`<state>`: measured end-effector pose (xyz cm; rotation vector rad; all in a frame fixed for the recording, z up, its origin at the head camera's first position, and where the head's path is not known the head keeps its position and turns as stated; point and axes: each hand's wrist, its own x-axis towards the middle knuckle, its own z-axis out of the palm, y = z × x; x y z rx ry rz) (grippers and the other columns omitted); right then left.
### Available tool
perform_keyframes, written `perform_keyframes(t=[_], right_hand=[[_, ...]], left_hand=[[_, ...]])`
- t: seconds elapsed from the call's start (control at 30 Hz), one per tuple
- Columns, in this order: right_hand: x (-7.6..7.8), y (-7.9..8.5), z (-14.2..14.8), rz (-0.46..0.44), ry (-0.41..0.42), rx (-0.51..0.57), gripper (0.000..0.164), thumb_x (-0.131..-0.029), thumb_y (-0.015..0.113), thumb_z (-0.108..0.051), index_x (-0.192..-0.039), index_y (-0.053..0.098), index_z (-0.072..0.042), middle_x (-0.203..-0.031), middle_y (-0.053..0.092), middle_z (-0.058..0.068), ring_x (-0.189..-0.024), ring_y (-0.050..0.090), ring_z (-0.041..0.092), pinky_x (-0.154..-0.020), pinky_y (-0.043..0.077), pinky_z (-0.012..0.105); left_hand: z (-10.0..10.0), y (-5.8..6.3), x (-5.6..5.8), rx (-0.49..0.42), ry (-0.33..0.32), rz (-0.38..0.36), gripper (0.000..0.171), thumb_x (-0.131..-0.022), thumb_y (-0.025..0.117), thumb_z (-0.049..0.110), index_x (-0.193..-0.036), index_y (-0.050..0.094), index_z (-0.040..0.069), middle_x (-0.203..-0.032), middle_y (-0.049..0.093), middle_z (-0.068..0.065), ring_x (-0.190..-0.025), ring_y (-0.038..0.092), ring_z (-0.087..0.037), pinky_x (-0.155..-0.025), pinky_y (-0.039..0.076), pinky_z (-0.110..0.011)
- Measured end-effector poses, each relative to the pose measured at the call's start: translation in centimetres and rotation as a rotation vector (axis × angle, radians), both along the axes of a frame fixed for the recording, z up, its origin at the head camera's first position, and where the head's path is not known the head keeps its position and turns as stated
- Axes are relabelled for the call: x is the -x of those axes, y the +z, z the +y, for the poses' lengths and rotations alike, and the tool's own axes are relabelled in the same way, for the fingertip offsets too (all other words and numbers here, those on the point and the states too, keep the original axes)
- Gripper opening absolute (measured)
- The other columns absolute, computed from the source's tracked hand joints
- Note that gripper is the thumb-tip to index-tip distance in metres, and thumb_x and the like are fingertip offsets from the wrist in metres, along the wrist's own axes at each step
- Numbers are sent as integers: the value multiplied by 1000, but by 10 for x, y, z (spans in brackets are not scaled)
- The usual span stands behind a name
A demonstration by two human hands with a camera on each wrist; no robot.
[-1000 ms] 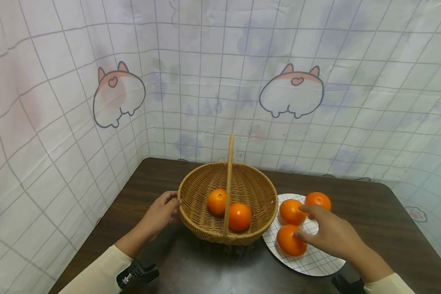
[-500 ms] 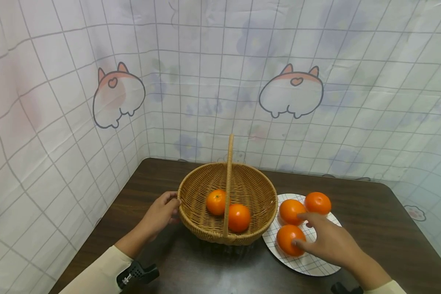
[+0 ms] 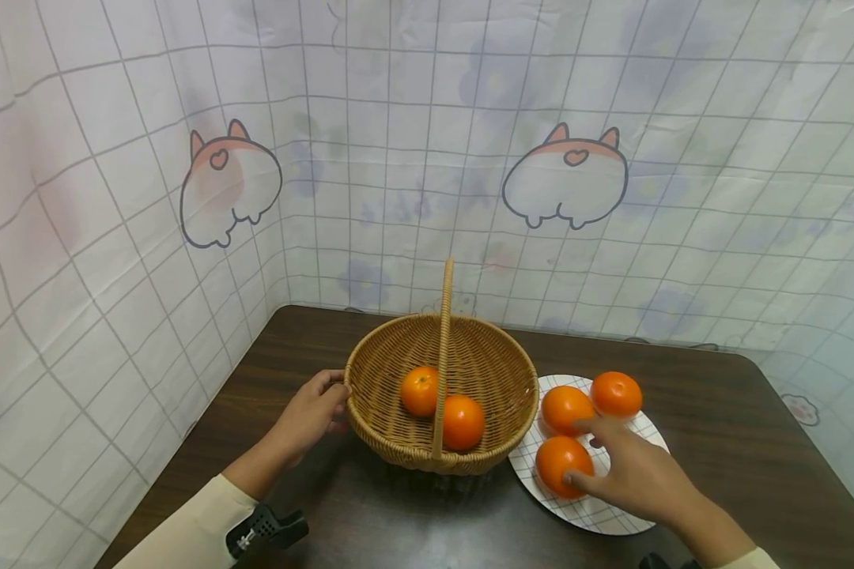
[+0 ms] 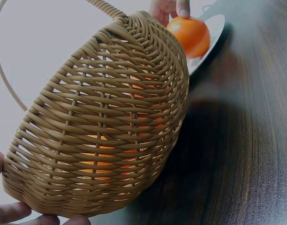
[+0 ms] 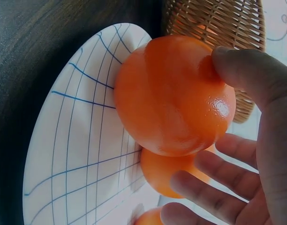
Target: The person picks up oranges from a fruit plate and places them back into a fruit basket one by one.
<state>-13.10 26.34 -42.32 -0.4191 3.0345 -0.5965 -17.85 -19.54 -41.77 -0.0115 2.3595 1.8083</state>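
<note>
My left hand [image 3: 313, 411] holds the left rim of a wicker basket [image 3: 394, 348]; in the left wrist view its fingers [image 4: 12, 213] lie against the weave. Inside the basket are two oranges, one at the left [image 3: 418, 391] and one closer to me [image 3: 462, 423]. Over a round plate [image 3: 612, 514] my right hand [image 3: 640, 474] spreads round the nearest orange [image 5: 174, 96]. The thumb [image 5: 242, 68] is right at that orange's skin, while the other fingers extend loosely along its far side. Two more oranges, a middle one [image 3: 566, 409] and a far one [image 3: 616, 393], sit on the plate.
The basket's tall handle [image 3: 444, 332] arches over its middle. Basket and plate stand side by side on a dark wooden table [image 3: 370, 521]. A white gridded cloth [image 3: 398, 158] with cartoon animals hangs behind and along the left.
My right hand has come slightly towards me, its thumb and forefinger now lower round the nearest orange. My left hand, the basket and the oranges look the same.
</note>
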Motion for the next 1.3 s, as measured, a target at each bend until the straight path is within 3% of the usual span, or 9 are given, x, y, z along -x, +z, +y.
perform_keyframes(t=[0.3, 0.63, 0.87, 1.3], right_hand=[[-4, -2, -3, -21, -1, -3, 75, -75, 82, -64, -133, 62, -21, -110, 70, 1, -88, 66, 20, -66, 54, 45], [-6, -10, -1, 23, 87, 34, 67, -77, 86, -54, -132, 63, -24, -112, 67, -8, -93, 65, 16, -72, 53, 39], [-6, -9, -2, 6, 118, 50, 68, -78, 85, -54, -134, 62, -24, -114, 66, -7, -93, 64, 15, -71, 53, 39], [-4, -14, 0, 17, 141, 30, 76, -70, 89, -54, -133, 62, -21, -115, 66, -8, -93, 62, 11, -74, 54, 37]], left_hand=[[-1, -2, 1, -12, -9, 11, 51, -107, 47, 27, -149, 42, 0, -138, 54, -26, -111, 63, -33, -86, 59, -48], [-1, -1, -1, -14, -14, 13, 52, -107, 47, 28, -150, 40, -1, -138, 54, -27, -110, 64, -33, -87, 58, -51], [0, -1, 0, -11, -9, 13, 51, -107, 47, 27, -150, 41, 0, -137, 54, -26, -110, 64, -33, -88, 58, -51], [1, -1, 1, 8, 3, 4, 49, -108, 46, 27, -149, 42, 2, -138, 54, -23, -114, 63, -35, -87, 58, -50]])
